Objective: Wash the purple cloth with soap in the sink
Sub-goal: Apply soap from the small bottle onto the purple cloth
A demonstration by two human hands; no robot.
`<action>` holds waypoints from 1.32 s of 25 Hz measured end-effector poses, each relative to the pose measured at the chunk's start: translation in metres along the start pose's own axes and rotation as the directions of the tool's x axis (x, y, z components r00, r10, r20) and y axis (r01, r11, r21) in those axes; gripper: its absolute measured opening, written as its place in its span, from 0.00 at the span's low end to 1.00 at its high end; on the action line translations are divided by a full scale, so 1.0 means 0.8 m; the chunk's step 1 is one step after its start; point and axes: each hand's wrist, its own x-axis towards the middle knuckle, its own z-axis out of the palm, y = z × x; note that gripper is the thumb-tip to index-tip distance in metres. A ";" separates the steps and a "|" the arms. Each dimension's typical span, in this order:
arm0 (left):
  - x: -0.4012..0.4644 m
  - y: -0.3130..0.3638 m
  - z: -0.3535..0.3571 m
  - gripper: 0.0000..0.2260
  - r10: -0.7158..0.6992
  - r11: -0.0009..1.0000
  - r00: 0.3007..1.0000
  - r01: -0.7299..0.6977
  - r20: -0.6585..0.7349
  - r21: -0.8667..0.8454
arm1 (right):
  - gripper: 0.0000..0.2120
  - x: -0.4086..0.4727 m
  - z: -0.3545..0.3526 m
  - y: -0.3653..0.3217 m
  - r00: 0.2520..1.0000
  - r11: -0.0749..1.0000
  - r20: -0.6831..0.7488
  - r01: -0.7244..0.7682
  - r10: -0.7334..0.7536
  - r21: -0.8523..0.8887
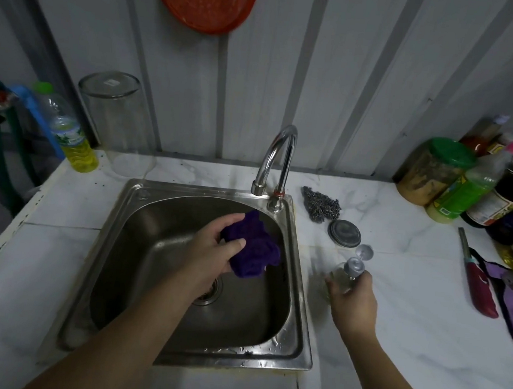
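While the left hand (212,249) holds the purple cloth (253,250) over the sink (299,292), the right hand (353,301) grips the soap bottle (346,275) on the bench (406,350), just beside the sink's edge.

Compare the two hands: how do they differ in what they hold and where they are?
The left hand grips the purple cloth above the sink; the right hand holds a small bottle over the counter. The cloth is soft and bunched; the bottle is rigid and upright. Both hands are curled around something.

crumpled purple cloth (253,247) above sink (297,292); clear soap bottle (346,276) beside it
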 end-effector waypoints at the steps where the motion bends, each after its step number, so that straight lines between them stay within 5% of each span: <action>1: 0.000 -0.001 -0.001 0.22 -0.001 1.000 1.000 0.001 -0.004 0.000 | 0.16 0.000 0.001 0.001 0.999 0.999 0.016 0.029 -0.029 -0.024; 5: -0.005 -0.003 -0.008 0.22 -0.025 1.000 1.000 0.024 -0.016 -0.015 | 0.11 -0.005 -0.001 -0.036 0.932 0.920 0.080 0.361 -0.353 -0.153; 8: -0.011 -0.001 -0.013 0.22 -0.034 0.999 0.999 0.033 -0.030 -0.034 | 0.16 -0.003 0.001 -0.083 0.744 0.670 0.058 0.630 -0.666 -0.392; 14: -0.015 0.002 -0.021 0.22 -0.015 0.997 0.999 0.011 -0.044 -0.075 | 0.12 -0.007 0.008 -0.173 0.363 0.228 0.079 0.726 -0.929 -0.648; 18: -0.014 0.001 -0.030 0.22 0.009 0.995 0.999 -0.014 -0.052 -0.095 | 0.12 -0.013 0.019 -0.206 0.191 0.086 0.086 0.740 -0.978 -0.667; 22: -0.016 0.001 -0.038 0.22 0.011 0.995 0.999 -0.015 -0.041 -0.097 | 0.13 -0.014 0.024 -0.224 0.125 0.022 0.112 0.758 -0.986 -0.652; 33: -0.024 0.008 -0.040 0.22 0.015 0.997 1.000 -0.016 -0.014 -0.072 | 0.13 -0.010 0.028 -0.230 0.110 0.027 0.085 0.753 -0.990 -0.657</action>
